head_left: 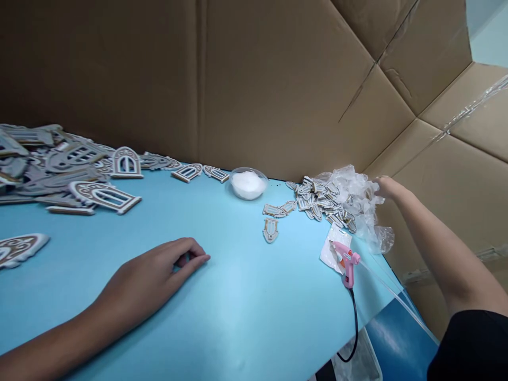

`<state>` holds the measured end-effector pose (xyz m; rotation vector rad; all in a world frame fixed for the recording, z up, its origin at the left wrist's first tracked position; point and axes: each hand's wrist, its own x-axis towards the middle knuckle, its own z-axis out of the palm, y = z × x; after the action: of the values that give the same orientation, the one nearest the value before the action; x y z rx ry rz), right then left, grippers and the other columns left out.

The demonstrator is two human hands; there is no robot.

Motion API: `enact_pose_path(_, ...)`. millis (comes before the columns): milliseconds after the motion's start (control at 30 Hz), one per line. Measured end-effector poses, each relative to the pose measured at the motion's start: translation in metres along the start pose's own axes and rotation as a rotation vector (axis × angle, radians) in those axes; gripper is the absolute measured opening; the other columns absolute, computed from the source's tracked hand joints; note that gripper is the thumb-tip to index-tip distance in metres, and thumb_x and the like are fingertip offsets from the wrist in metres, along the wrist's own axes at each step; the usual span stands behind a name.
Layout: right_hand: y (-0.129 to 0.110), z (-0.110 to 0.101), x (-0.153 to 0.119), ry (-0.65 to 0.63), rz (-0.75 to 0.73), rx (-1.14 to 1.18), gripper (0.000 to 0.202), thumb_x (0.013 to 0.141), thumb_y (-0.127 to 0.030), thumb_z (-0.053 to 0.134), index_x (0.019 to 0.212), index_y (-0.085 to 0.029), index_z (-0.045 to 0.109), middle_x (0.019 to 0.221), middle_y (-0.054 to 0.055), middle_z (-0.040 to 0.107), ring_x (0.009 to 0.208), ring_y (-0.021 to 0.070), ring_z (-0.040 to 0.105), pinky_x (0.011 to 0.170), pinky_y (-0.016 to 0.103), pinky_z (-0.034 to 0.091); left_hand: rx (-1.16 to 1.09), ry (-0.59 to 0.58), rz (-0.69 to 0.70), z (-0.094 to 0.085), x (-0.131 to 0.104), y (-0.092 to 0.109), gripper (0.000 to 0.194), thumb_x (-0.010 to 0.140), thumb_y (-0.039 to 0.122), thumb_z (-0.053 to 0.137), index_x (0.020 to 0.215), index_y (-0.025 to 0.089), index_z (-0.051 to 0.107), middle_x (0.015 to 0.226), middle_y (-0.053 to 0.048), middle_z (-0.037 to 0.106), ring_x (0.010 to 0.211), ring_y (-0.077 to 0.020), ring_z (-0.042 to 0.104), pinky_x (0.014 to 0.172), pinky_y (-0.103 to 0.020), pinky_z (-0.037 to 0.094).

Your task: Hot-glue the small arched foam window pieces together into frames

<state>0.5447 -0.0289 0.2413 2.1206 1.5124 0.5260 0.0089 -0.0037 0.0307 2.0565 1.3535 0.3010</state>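
Observation:
My left hand (164,264) rests on the blue tabletop, its fingers curled and the thumb pressed to the index finger. Nothing shows between them. My right hand (384,186) reaches to the far right corner and touches a heap of crumpled clear plastic bags (359,198). Its fingers are mostly hidden by the plastic. Beside the bags is a pile of small grey window-shaped pieces (317,196). A single small arched piece (270,230) lies apart. Closer to me, a pink hot glue gun (347,262) sits partly on a white packet (331,246).
Large arched window-shaped pieces (75,159) are heaped at the left back. A clear bowl (248,183) of white material stands by the cardboard wall (270,84). A black cord (354,328) runs from the glue gun over the table edge, near a bin (367,354).

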Motion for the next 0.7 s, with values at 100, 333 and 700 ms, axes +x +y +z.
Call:
enact_pose_path(100,-0.030,-0.024,-0.004,-0.013,-0.070,-0.026,0.029,0.101,-0.035,0.064,0.122,-0.016,0.065,0.122,0.010,0.068,0.104,0.0218,0.068,0.091,0.042,0.057,0.091,-0.021,-0.011,-0.004,0.001,-0.001,0.059,0.080,0.072,0.020,0.073,0.026,0.057,0.078,-0.005,0.070,0.077,-0.0286,0.067,0.065,-0.035,0.044)
enact_pose_path(333,-0.182,-0.043,-0.052,0.008,-0.682,0.049,0.023,0.099,-0.023,0.061,0.121,-0.020,0.066,0.119,0.010,0.069,0.101,0.0198,0.067,0.082,0.028,0.050,0.049,0.226,0.313,0.015,0.013,-0.028,0.056,0.089,0.043,0.032,0.132,0.022,0.061,0.137,-0.010,0.066,0.123,-0.0308,0.062,0.100,-0.042,0.050)
enact_pose_path(700,-0.295,-0.039,-0.062,0.042,-1.081,0.051,0.022,0.106,-0.019,0.044,0.103,-0.020,0.065,0.111,0.012,0.071,0.114,0.0246,0.059,0.089,0.036,0.043,0.085,0.195,0.416,0.026,0.011,-0.030,0.047,0.094,0.027,0.038,0.135,0.023,0.061,0.134,-0.008,0.068,0.125,-0.0290,0.059,0.101,-0.044,0.046)
